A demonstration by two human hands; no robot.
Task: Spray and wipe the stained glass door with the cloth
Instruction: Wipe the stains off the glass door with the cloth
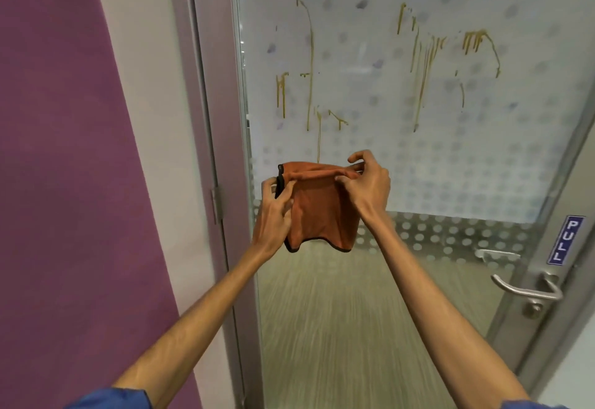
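Both hands hold the orange cloth (322, 205) up before the glass door (418, 167): the left hand (273, 212) pinches its left edge, the right hand (365, 188) its top fold, probably folding a wiping pad. Brown drips (425, 67) run above it, unwiped; no spray bottle shows.

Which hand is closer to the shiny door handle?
The right hand. It grips the orange cloth's right top edge, up and left of the door handle. The left hand holds the cloth's other side, farther from the handle.
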